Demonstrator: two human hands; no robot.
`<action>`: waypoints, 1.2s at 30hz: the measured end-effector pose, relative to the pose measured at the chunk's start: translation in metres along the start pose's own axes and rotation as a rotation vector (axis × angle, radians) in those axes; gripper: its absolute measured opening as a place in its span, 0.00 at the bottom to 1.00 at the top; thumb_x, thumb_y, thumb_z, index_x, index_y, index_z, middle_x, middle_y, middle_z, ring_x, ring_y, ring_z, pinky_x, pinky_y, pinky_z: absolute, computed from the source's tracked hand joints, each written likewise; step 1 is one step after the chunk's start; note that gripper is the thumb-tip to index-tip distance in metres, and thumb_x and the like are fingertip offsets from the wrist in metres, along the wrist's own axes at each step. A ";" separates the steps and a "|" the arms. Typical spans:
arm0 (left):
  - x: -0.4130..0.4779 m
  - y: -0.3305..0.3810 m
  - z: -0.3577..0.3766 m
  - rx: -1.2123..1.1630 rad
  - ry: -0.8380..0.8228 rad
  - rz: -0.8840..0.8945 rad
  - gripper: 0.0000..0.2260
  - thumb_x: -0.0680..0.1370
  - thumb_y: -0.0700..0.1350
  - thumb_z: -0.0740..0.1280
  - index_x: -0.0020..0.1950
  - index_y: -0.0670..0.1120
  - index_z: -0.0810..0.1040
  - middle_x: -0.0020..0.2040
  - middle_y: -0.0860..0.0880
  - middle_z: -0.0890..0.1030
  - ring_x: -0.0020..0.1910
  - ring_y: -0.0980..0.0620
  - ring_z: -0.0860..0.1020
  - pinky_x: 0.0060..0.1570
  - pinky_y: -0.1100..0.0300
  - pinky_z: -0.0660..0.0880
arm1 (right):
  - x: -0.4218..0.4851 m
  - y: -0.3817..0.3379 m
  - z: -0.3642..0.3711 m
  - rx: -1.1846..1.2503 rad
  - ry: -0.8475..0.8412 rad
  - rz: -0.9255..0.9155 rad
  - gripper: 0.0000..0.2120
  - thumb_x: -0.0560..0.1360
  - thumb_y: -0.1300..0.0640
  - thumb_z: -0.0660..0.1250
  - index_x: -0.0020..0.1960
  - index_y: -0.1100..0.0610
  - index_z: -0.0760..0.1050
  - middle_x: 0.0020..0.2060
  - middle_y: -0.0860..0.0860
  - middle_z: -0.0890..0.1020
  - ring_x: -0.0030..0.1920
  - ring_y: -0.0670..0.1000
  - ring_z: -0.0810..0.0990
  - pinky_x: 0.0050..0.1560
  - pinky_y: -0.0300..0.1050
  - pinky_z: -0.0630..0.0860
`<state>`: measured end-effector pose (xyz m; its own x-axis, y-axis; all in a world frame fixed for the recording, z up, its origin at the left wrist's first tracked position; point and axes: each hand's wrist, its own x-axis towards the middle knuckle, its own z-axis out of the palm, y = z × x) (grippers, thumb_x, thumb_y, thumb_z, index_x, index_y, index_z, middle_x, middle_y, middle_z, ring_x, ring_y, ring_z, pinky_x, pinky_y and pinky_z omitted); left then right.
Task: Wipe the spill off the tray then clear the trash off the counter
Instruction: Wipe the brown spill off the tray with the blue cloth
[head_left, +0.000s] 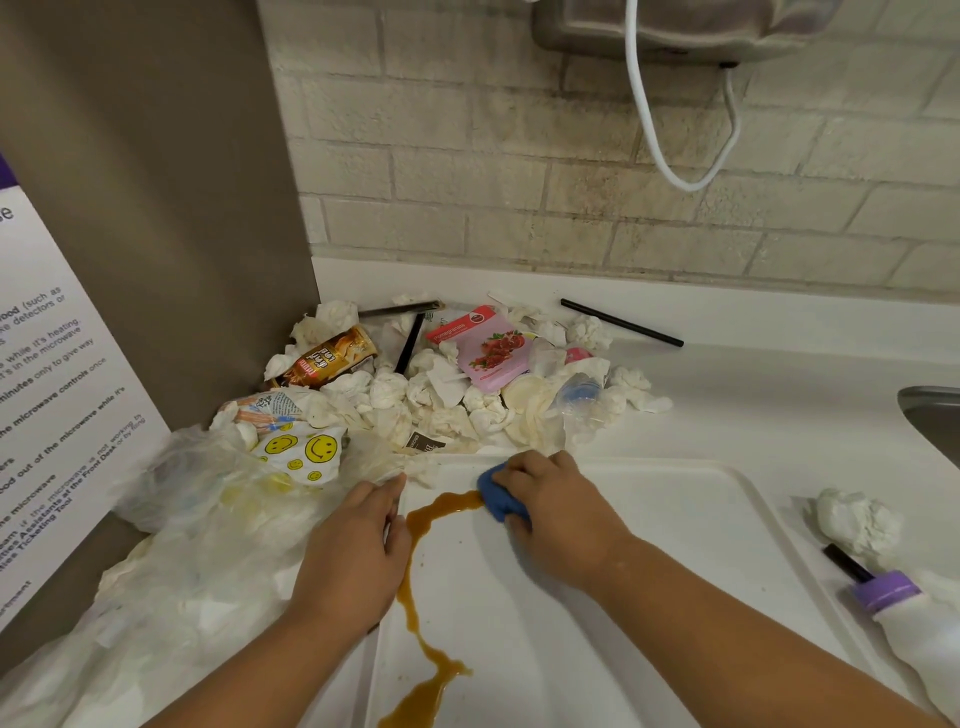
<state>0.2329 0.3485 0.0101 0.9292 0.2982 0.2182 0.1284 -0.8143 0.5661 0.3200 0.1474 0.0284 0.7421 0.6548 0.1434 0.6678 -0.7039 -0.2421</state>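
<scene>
On the counter, seen from the head camera, the tray lay nearest the viewer, with a brown spill running down its left side. The right hand gripped a blue sponge and pressed it on the spill's far end. The left hand lay flat, fingers straight, on the tray's left rim. Beyond the tray sat the trash: crumpled tissues, wrappers and straws. A plastic bag lay left of the tray.
</scene>
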 end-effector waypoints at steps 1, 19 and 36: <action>0.000 0.000 0.000 -0.003 0.002 0.002 0.21 0.78 0.44 0.61 0.72 0.50 0.68 0.52 0.52 0.74 0.43 0.56 0.70 0.50 0.62 0.71 | -0.001 -0.001 -0.002 0.026 -0.004 -0.065 0.17 0.73 0.59 0.63 0.61 0.52 0.77 0.57 0.49 0.76 0.53 0.51 0.69 0.54 0.41 0.68; 0.001 -0.001 0.002 -0.013 0.000 0.015 0.21 0.78 0.44 0.61 0.72 0.50 0.69 0.54 0.52 0.75 0.49 0.52 0.76 0.50 0.61 0.71 | 0.020 -0.012 -0.004 -0.062 -0.075 -0.050 0.14 0.73 0.60 0.61 0.56 0.52 0.76 0.56 0.48 0.74 0.53 0.55 0.69 0.56 0.47 0.70; 0.001 -0.001 0.001 -0.007 -0.008 0.022 0.20 0.78 0.43 0.61 0.71 0.49 0.69 0.54 0.51 0.75 0.50 0.51 0.76 0.51 0.59 0.72 | 0.027 -0.007 -0.021 0.149 -0.227 -0.126 0.20 0.71 0.65 0.63 0.61 0.52 0.78 0.60 0.47 0.77 0.58 0.49 0.71 0.51 0.32 0.64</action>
<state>0.2342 0.3492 0.0083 0.9346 0.2760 0.2244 0.1054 -0.8173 0.5665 0.3362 0.1643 0.0540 0.6110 0.7909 -0.0334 0.7253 -0.5762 -0.3768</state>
